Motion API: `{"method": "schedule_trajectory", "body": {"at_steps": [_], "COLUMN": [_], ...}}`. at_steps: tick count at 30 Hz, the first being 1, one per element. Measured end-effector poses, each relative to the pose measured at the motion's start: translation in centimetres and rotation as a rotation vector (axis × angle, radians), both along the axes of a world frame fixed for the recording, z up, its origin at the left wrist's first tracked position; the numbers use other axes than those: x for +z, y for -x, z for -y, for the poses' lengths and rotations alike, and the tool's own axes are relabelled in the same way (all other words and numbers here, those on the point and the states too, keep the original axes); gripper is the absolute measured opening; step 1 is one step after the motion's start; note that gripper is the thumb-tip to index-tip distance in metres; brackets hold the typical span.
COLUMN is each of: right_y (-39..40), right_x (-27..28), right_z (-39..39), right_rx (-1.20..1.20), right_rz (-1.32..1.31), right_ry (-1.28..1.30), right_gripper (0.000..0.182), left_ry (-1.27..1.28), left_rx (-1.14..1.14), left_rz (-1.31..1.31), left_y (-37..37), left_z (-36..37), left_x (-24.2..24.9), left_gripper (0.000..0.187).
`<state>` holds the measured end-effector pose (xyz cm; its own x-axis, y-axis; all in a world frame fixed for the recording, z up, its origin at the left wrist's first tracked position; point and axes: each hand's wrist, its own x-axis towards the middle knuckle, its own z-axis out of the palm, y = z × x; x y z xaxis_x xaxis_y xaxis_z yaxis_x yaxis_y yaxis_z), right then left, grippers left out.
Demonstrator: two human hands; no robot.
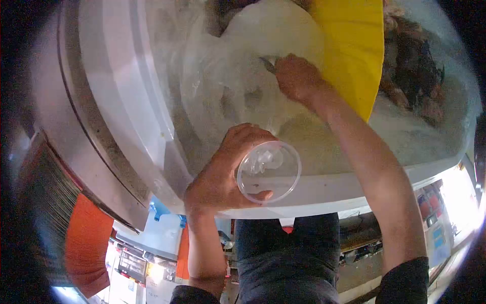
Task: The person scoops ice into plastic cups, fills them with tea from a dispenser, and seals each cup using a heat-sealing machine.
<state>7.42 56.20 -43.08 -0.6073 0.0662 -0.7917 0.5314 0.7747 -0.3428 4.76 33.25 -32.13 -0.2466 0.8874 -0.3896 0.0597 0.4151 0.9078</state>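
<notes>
My left hand (pixel 223 172) grips a clear plastic cup (pixel 269 171) held over the near rim of a large white chest (pixel 126 106); a few pieces of ice lie in the cup's bottom. My right hand (pixel 298 78) reaches deep into the chest and closes on a thin metal handle (pixel 268 63), probably a scoop, whose far end is hidden in a clear plastic bag of ice (pixel 243 76). A yellow sheet or bag (pixel 354 45) lies just beyond my right hand.
The chest's wide white rim (pixel 324 190) runs across in front of me. A dark brownish mass (pixel 415 71) sits in the chest at the right. An orange panel (pixel 88 243) and a lit shelf area (pixel 445 202) lie below, beside my dark trousers (pixel 288 258).
</notes>
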Motion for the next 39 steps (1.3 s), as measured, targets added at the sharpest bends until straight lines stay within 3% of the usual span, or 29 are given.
{"method": "schedule_trajectory", "body": {"at_steps": [1, 3, 6, 10, 13, 15, 17, 19, 24, 29, 31, 33, 37, 39], "right_y": [0.0, -0.2, -1.0, 0.5, -0.4, -2.1, -3.3, -4.2, -3.1, 0.2, 0.7, 1.2, 0.5, 0.1], "right_x": [-0.3, -0.2, 0.4, -0.2, -2.9, -5.0, -5.8, -3.2, -7.5, -9.7, -10.3, -10.7, -9.8, -8.9], "right_z": [-0.4, -1.5, -0.8, 0.5, 1.4, 2.6, 2.2, 0.2, 1.6, 3.9, 3.7, 3.7, 1.9, 0.4], "right_rx": [-0.003, 0.279, 0.429, 0.418, 0.378, 0.326, 0.186, 0.178, 0.292, 0.403, 0.425, 0.432, 0.461, 0.464], "right_rz": [0.007, -0.029, -0.115, -0.192, -0.435, -0.420, -0.060, -0.102, -0.130, -0.129, -0.115, -0.110, -0.016, 0.083], "right_ry": [-0.001, 0.020, 0.033, -0.055, -0.030, 0.134, 0.175, 0.198, 0.067, 0.024, 0.022, 0.049, 0.164, 0.268], "right_gripper": [0.024, 0.023, 0.020, 0.019, 0.019, 0.023, 0.028, 0.031, 0.031, 0.033, 0.034, 0.035, 0.037, 0.039], "left_ry": [-0.001, -0.003, 0.014, 0.018, -0.003, -0.029, -0.075, -0.156, -0.180, -0.171, -0.165, -0.162, -0.160, -0.139], "left_rx": [0.001, 0.012, 0.020, 0.002, -0.020, -0.006, 0.042, 0.120, 0.156, 0.185, 0.148, 0.118, 0.302, 0.186], "left_rz": [0.001, 0.004, 0.007, 0.020, 0.037, 0.058, 0.072, 0.047, -0.061, 0.016, -0.017, -0.030, -0.052, -0.071], "left_y": [-0.2, -0.3, -0.3, -0.2, -0.6, -1.0, -2.2, -3.0, -4.0, -4.8, -1.2, 0.0, -4.0, -2.3], "left_z": [-0.1, -0.1, 0.3, 0.1, -0.7, -1.0, -1.2, -0.8, 0.1, -0.3, 0.6, 1.3, 0.5, 0.1], "left_x": [0.0, 0.1, 0.1, 0.0, -0.3, -0.6, -0.9, -1.3, -2.3, -4.8, 1.9, 4.1, -2.7, -1.0], "left_gripper": [0.084, 0.086, 0.089, 0.093, 0.096, 0.098, 0.100, 0.102, 0.108, 0.107, 0.105, 0.103, 0.098, 0.090]}}
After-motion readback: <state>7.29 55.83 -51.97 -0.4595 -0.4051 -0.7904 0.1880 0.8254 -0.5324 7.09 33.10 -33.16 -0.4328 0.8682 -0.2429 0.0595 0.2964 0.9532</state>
